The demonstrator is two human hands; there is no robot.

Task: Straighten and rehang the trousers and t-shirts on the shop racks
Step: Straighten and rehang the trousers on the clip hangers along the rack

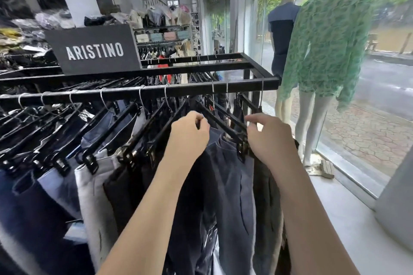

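The left hand (pixel 190 133) and right hand (pixel 267 138), held apart, each pinch the black clip hanger (pixel 220 121), probably so the navy trousers (pixel 230 176) hang straight from the rack rail (pixel 125 94).

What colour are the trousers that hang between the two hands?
Dark grey-blue: the trousers show best in the head view, the only one.

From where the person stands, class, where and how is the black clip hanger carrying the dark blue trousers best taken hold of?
Probably by the bare bar of the clip hanger, pinched from above at the near end. The bar slopes toward the person with its top exposed, the dark blue trousers hang beneath, and neighbouring hangers crowd its left. The right hand pinches there.
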